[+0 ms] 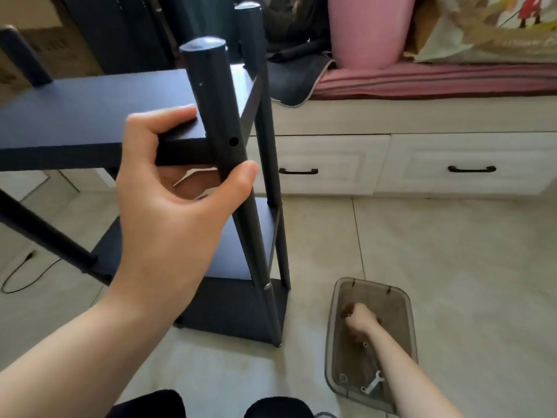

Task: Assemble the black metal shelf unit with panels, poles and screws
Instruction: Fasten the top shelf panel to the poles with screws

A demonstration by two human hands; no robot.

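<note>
The black shelf unit stands on the tiled floor with its top panel (90, 98) level in front of me. My left hand (177, 188) grips the panel's near right corner, fingers over the top and thumb against the front right pole (220, 122). An empty screw hole (233, 142) shows in that pole at panel height. A lower panel (238, 251) and a bottom panel (235, 312) sit below, with a screw head (267, 286) in the pole. My right hand (360, 321) reaches into a clear plastic tray (407, 300) on the floor, fingers curled; whatever it holds is hidden.
A small wrench (373, 384) and several small fittings lie in the tray. A white drawer bench (422, 158) with a pink cushion and pink bin stands behind. A black cable (27, 273) trails on the floor at left. My knees are at the bottom edge.
</note>
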